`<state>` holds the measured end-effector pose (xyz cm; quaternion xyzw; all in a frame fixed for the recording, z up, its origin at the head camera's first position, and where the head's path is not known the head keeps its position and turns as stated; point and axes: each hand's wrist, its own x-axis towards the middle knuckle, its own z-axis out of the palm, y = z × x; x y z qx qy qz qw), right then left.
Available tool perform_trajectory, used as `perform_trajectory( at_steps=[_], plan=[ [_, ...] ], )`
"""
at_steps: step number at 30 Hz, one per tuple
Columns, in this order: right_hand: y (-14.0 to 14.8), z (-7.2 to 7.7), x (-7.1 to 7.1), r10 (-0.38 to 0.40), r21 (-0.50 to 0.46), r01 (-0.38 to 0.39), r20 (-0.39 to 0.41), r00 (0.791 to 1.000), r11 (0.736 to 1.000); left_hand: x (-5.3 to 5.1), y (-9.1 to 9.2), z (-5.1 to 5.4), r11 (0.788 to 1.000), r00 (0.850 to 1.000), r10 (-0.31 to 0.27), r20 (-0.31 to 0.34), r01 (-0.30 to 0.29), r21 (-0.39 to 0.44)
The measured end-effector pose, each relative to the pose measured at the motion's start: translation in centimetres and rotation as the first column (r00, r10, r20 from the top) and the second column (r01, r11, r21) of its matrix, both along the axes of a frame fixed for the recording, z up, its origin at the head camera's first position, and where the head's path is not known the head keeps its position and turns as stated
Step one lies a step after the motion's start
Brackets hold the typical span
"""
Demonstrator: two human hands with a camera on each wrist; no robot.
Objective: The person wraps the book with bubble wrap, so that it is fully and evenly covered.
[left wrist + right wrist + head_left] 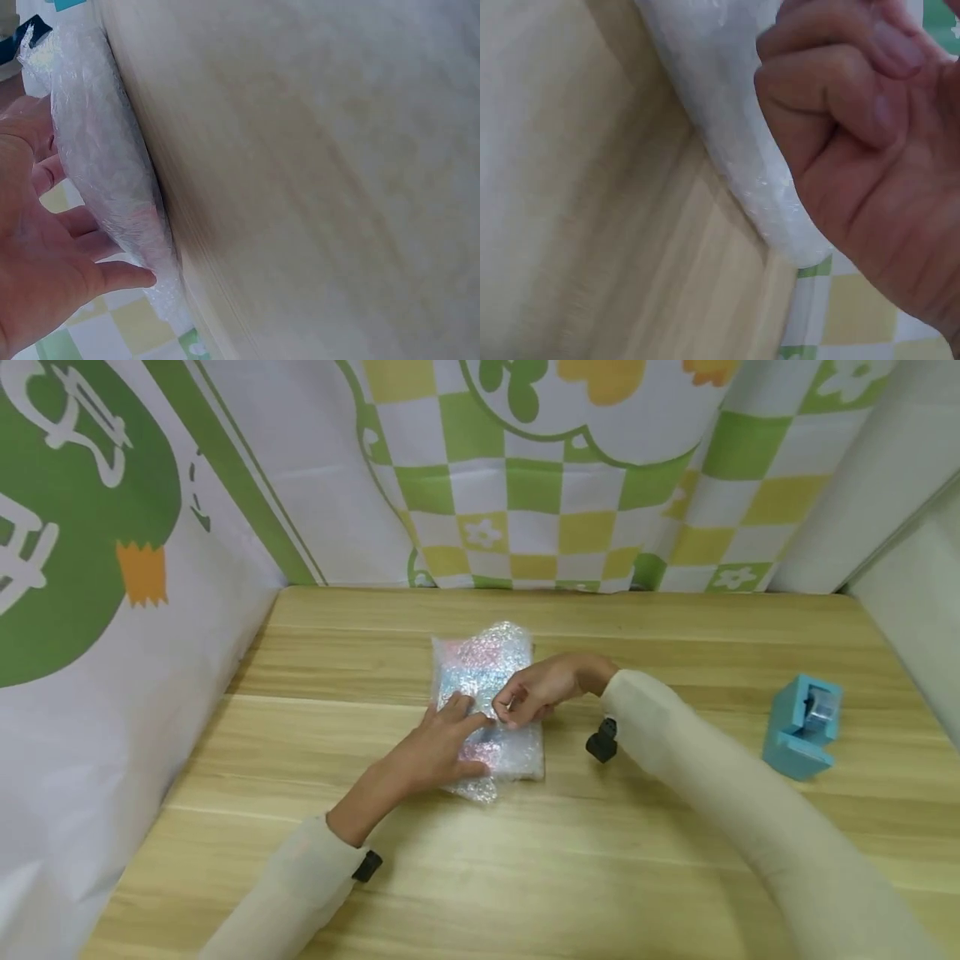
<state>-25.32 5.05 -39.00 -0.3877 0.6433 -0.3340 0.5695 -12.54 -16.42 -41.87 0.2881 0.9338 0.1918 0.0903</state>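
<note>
A flat parcel in clear bubble wrap [487, 681] lies on the wooden table, with pink and light blue showing through. My left hand [442, 747] rests on it from the lower left, fingers spread, holding it down. In the left wrist view, the left thumb [124, 276] lies along the side of the wrap. From the right, my right hand [536, 689] reaches over the parcel, fingers curled, with thumb and index fingertip together at the wrap beside the left index finger. What lies between those fingertips is too small to make out. The right wrist view shows the curled fingers [832, 82].
A blue tape dispenser [795, 727] with a clear roll stands on the right of the table [637, 860]. Behind the far edge hangs a green, yellow and white checked curtain [525, 510]. A white cloth with green print [202, 585] hangs along the left side.
</note>
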Motion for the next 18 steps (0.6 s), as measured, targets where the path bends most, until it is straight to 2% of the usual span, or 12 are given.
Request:
perform_trajectory(
  at_steps=[2,4,7,9,12,18],
  plan=[
    [-0.4,0.4,-0.4,0.050,0.047,-0.049,-0.018,0.999,0.998,0.1,0.0,0.0,1.000,1.000,0.008,0.007,-0.008,0.006],
    [-0.8,0.9,-0.8,0.087,0.095,-0.080,-0.079,0.993,0.992,0.1,0.0,-0.1,1.000,1.000,0.012,0.021,-0.012,0.012],
    [-1.7,1.5,-1.3,0.138,0.183,-0.103,-0.188,0.972,0.978,0.2,0.1,-0.1,1.000,0.999,0.008,0.039,-0.009,0.016],
    [-2.2,1.8,-1.5,0.171,0.242,-0.113,-0.234,0.957,0.964,0.2,0.1,-0.2,1.000,0.999,0.002,0.047,-0.003,0.017],
    [-2.9,1.9,-1.7,0.211,0.289,-0.134,-0.257,0.943,0.948,0.2,0.1,-0.3,1.000,0.999,0.002,0.049,-0.002,0.011],
    [-3.7,2.4,-1.9,0.230,0.281,-0.162,-0.227,0.946,0.946,0.2,-0.1,0.0,1.000,1.000,0.014,0.024,-0.014,-0.001]
  ],
)
